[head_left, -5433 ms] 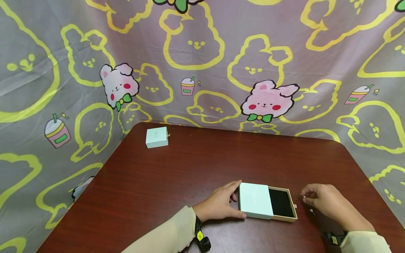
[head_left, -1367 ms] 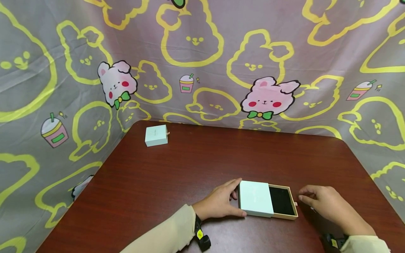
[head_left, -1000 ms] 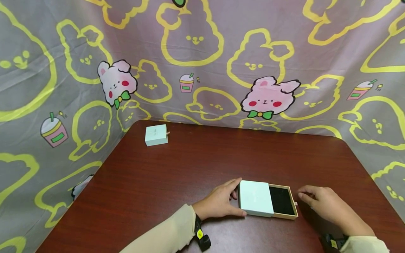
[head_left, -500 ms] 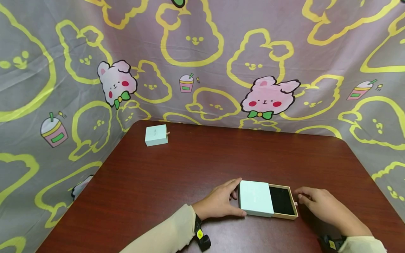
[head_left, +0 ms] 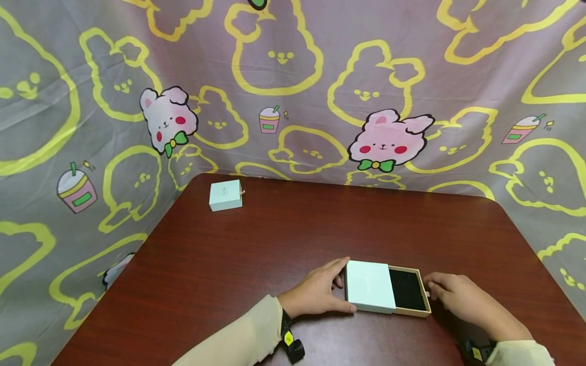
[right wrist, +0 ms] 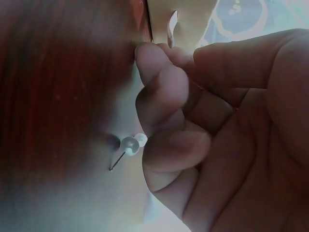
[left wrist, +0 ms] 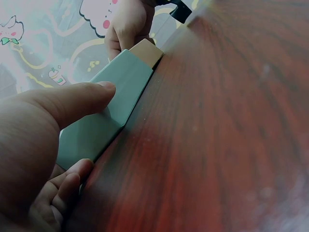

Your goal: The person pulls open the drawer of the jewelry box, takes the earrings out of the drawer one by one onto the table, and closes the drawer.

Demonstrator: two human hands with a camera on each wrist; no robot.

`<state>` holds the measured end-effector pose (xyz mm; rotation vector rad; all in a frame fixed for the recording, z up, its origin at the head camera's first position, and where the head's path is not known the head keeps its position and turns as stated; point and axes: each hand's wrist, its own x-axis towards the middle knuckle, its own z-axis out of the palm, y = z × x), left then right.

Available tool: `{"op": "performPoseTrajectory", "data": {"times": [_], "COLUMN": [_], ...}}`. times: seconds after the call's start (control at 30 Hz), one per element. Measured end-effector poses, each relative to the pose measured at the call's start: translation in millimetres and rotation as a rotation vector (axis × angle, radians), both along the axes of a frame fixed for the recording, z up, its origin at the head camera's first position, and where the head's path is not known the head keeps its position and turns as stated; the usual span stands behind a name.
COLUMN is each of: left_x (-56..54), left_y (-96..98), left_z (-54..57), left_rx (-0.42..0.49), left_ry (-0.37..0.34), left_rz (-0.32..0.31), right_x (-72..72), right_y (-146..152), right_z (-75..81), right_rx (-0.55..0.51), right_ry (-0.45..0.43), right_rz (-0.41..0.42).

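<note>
A pale mint slide-out jewellery box (head_left: pixel 370 286) lies flat on the table, its cream drawer (head_left: pixel 412 313) with black lining (head_left: pixel 407 290) pulled partway out to the right. My left hand (head_left: pixel 316 290) grips the sleeve's left end, thumb along the near side, as the left wrist view shows too. My right hand (head_left: pixel 464 297) is at the drawer's end, fingers loosely curled with nothing seen between them. In the right wrist view its fingertips come close under the small ribbon pull tab (right wrist: pixel 172 29). Below those fingers lies a pearl stud earring (right wrist: pixel 129 146), beside a second small pearl-like piece (right wrist: pixel 141 139); the head view hides both.
Another mint box (head_left: pixel 226 195), closed, stands at the far left corner of the brown table (head_left: pixel 274 229). A patterned cloth (head_left: pixel 302 66) encloses the back and sides. Dark cameras (head_left: pixel 293 345) are strapped to both wrists.
My right hand has moved left to the drawer's end; at 5.4 s ago it pinched something tiny, with an earring visible on the table below it. The left hand and open box have stayed put.
</note>
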<state>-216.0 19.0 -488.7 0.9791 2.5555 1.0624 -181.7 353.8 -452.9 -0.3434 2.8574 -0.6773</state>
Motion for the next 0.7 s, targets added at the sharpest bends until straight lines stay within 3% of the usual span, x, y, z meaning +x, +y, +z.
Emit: {"op": "performPoseTrajectory", "data": {"times": [0.7], "left_x": [0.0], "left_y": [-1.5], "left_z": [0.1], "left_rx": [0.023], "left_ry": [-0.008], "left_rz": [-0.009], "right_x": [4.3], "right_y": [-2.5], "right_z": [-2.3], "right_rx": [-0.065], "right_ry": [-0.065], "right_rz": [-0.021]}}
